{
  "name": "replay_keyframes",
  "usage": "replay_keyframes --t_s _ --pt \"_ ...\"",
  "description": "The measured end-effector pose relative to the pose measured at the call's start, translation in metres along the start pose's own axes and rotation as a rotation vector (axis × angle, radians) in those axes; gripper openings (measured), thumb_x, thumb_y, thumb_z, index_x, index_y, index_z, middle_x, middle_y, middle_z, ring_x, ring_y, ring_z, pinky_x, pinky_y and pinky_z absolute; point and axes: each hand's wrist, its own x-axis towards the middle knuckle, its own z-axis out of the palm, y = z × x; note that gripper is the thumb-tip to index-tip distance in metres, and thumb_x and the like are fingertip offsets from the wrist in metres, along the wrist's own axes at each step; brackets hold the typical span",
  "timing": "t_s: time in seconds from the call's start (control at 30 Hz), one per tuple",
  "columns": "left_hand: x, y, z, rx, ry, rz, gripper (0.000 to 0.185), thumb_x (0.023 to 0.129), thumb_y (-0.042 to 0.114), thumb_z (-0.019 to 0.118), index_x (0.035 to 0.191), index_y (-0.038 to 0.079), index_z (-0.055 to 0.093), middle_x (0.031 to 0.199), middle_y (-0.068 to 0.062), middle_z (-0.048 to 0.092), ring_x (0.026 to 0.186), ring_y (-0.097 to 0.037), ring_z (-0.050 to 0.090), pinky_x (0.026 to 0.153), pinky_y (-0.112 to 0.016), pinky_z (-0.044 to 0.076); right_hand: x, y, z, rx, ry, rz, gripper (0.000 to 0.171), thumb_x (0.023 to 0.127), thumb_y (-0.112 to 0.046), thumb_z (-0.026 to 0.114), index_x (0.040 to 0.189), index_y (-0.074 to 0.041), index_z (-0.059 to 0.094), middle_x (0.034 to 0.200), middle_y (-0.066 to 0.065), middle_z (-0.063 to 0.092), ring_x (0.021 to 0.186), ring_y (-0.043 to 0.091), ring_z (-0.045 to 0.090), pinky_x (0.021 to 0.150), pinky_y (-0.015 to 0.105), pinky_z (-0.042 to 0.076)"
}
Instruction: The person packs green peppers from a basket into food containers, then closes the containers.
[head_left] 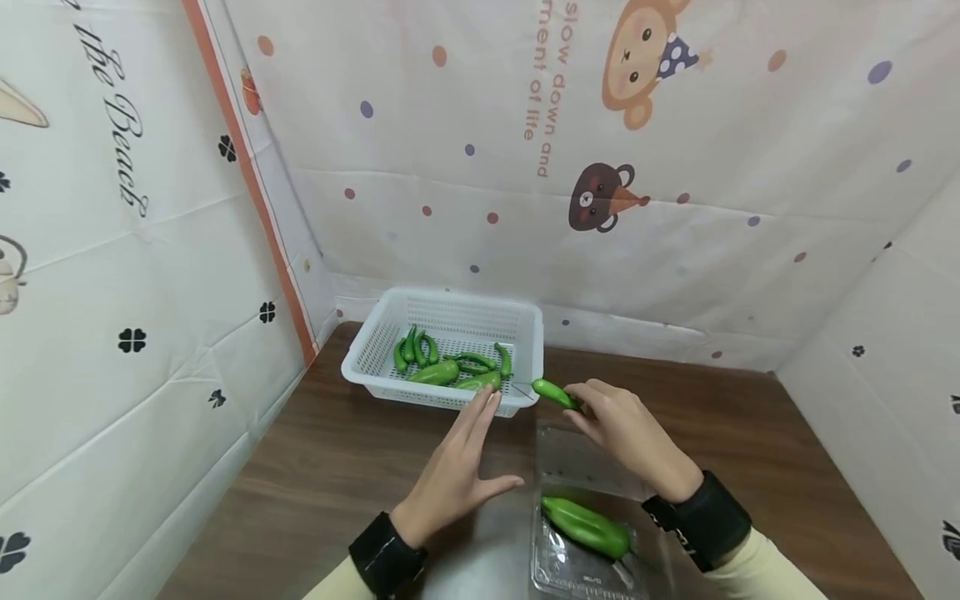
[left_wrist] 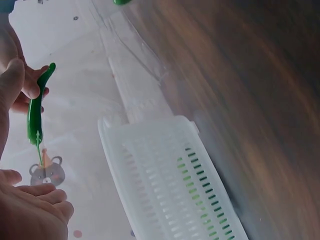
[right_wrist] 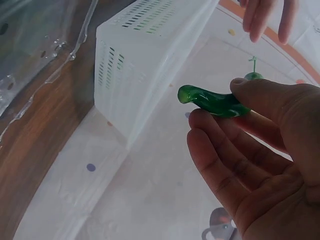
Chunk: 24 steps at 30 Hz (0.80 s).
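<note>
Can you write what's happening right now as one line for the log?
right hand: pinches pepper | left hand: open, by basket | basket: peppers inside | tray: one pepper

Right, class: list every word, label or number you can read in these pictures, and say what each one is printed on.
"the Beach": black script on the left wall sheet; any word before it is cut off.
"slow down and": orange print running sideways on the back wall sheet.
"...ment of life": the line beside it, its start cut off.
Small label on the clear plastic tray: too small to read.
The white basket shows no text.
</note>
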Motion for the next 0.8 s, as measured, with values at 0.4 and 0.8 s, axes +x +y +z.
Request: replay_keyframes --t_s 0.4,0.8 --pt "-0.005 0.011 0.007 -0.083 -0.146 0.084 0.145 0.057 0.051 0.095 0.163 -0.001 0.011 0.168 -0.020 0.020 0.152 -0.036 0.028 0.120 -0.051 0.029 -0.041 0.003 -0.008 -0.022 0.014 0.038 0.041 0.082 -0.006 0.085 0.120 -0.006 0.069 0.090 -0.005 0.060 0.068 0.000 0.045 0.056 0.019 0.040" --pt "-0.013 0.019 0.014 -0.157 -0.299 0.072 0.151 0.058 0.058 0.093 0.164 0.002 0.002 0.170 -0.015 0.012 0.154 -0.031 0.025 0.121 -0.045 0.028 -0.082 -0.004 -0.007 -0.047 -0.019 0.082 0.043 0.079 -0.002 0.086 0.118 -0.006 0.069 0.103 0.000 0.064 0.073 -0.001 0.053 0.056 0.018 0.045"
